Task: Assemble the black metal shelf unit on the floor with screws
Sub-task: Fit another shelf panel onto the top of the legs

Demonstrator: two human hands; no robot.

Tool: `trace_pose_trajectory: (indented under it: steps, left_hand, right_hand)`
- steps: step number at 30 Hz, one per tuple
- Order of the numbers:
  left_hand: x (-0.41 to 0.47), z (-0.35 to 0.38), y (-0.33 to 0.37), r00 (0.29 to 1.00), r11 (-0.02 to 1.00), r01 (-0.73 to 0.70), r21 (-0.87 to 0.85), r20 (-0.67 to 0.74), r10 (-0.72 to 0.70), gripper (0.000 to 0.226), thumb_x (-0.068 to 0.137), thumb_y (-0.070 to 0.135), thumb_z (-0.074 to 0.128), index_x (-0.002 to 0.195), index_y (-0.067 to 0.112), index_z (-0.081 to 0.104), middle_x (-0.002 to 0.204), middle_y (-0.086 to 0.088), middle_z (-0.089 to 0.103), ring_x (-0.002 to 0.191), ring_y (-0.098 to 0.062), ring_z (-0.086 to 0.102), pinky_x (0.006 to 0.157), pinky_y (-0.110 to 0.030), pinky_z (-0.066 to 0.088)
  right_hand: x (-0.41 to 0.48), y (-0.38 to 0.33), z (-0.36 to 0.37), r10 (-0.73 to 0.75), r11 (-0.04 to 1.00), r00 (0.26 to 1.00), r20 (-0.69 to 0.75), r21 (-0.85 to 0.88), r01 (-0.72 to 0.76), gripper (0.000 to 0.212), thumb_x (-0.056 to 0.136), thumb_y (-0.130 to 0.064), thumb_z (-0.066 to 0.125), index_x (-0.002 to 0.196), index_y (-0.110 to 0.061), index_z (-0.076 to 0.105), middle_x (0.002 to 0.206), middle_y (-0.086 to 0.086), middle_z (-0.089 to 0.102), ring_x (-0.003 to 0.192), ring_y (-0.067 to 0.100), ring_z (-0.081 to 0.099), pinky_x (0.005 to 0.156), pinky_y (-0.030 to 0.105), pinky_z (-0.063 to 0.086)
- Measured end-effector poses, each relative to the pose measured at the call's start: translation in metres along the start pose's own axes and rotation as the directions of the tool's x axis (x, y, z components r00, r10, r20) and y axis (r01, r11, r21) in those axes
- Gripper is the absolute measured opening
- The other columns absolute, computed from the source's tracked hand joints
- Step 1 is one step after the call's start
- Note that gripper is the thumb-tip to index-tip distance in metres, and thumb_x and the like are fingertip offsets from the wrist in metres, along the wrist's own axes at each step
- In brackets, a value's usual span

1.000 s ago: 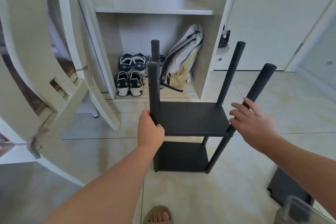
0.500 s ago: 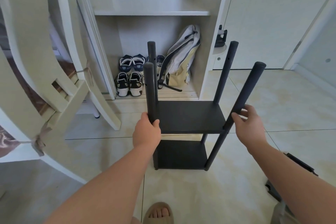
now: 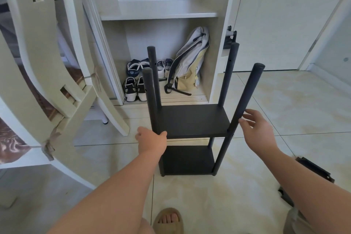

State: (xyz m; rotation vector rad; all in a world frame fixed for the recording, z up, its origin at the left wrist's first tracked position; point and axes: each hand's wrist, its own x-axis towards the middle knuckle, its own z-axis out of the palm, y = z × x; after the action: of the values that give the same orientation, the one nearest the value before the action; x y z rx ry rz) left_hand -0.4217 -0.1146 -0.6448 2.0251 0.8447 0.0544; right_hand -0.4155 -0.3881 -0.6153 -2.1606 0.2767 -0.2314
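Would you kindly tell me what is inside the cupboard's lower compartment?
Shoes in two rows at the left and a backpack leaning at the right. The shelf unit's posts cover part of the shoes, so their count is unclear.

You have four posts (image 3: 247, 97), two shelf boards (image 3: 193, 119), one backpack (image 3: 190, 59), one left hand (image 3: 152, 141) and one right hand (image 3: 256, 129) in view

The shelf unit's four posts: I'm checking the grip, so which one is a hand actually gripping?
The near left post: the left hand is curled round it at upper-shelf height. The right hand is open beside the near right post.
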Motion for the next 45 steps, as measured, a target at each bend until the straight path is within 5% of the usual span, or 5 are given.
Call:
trace_pose_trajectory:
  steps: [3,9,23,38,45]
  left_hand:
    - [-0.015,0.004,-0.006,0.963,0.973,0.050,0.225,0.247,-0.107,0.056,0.094,0.027,0.066,0.137,0.009,0.036,0.124,-0.011,0.054,0.092,-0.022,0.059,0.065,-0.029,0.050]
    - [-0.054,0.039,0.002,0.697,0.769,-0.418,0.483,0.714,-0.070,0.036,0.097,0.042,0.057,0.125,0.020,0.056,0.107,-0.003,0.064,0.096,-0.018,0.064,0.083,-0.033,0.054]
    - [-0.134,0.247,0.024,0.400,0.491,-0.806,0.329,0.915,0.043,0.033,0.096,0.038,0.059,0.126,0.022,0.056,0.124,0.001,0.060,0.108,-0.020,0.059,0.092,-0.029,0.046]
    - [-0.128,0.539,-0.040,0.477,0.853,-0.451,0.262,0.879,-0.017,0.051,0.103,0.025,0.049,0.152,0.015,0.039,0.153,-0.004,0.044,0.138,-0.021,0.045,0.104,-0.026,0.034]
    - [-0.137,0.594,-0.039,0.464,0.851,-0.469,0.237,0.886,0.009,0.033,0.088,0.006,0.056,0.118,0.015,0.067,0.107,-0.006,0.070,0.088,-0.030,0.067,0.074,-0.029,0.056]
  right_hand:
    - [-0.010,0.016,-0.018,-0.029,0.994,0.999,0.039,-0.104,0.033,0.046,0.103,-0.027,0.056,0.148,-0.021,0.044,0.145,-0.001,0.056,0.134,0.022,0.051,0.105,0.038,0.042]
    - [-0.025,0.069,-0.070,0.032,0.947,0.988,0.148,-0.322,0.017,0.056,0.104,-0.034,0.053,0.155,-0.024,0.034,0.157,0.001,0.039,0.141,0.024,0.040,0.109,0.039,0.037]
    - [0.006,0.267,-0.182,0.406,0.785,0.913,0.044,-0.527,-0.324,0.061,0.103,-0.039,0.052,0.157,-0.020,0.031,0.156,0.011,0.041,0.138,0.033,0.042,0.111,0.044,0.040]
    - [0.096,0.496,-0.158,0.735,0.642,0.678,0.007,-0.329,-0.693,0.055,0.106,-0.028,0.046,0.152,-0.004,0.030,0.149,0.018,0.046,0.134,0.037,0.046,0.098,0.038,0.039]
    - [0.104,0.518,-0.130,0.814,0.581,0.581,-0.028,0.083,-0.810,0.063,0.101,-0.024,0.055,0.157,-0.011,0.030,0.145,0.012,0.049,0.126,0.033,0.051,0.103,0.038,0.044]
